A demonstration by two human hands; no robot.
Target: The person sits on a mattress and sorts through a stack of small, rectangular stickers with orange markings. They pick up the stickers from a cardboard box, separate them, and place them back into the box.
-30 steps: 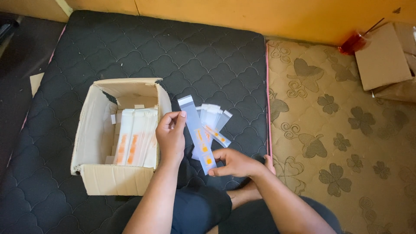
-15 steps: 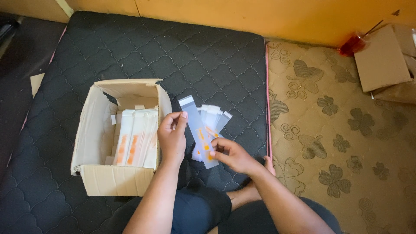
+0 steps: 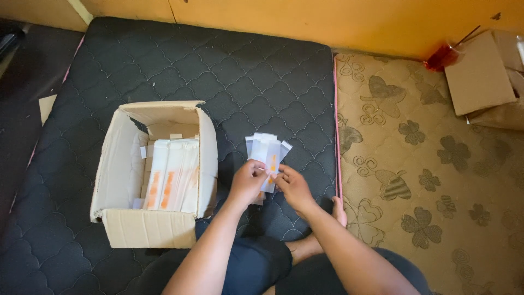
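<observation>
Evidently only a handful is out: both hands pinch one small fan of white packets (image 3: pixel 267 155) above the black mattress (image 3: pixel 218 76), while many more stand packed in the open cardboard box (image 3: pixel 123 164). Left hand (image 3: pixel 246 183) and right hand (image 3: pixel 295 187) meet, fingers closed on the fan's lower edge.

Glossy plastic packets (image 3: pixel 267 150), matt cardboard box (image 3: pixel 123 164)

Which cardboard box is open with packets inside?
The open cardboard box on the black quilted mattress, holding white packets with orange marks. The other cardboard box, on the patterned floor at right, shows no contents.
</observation>
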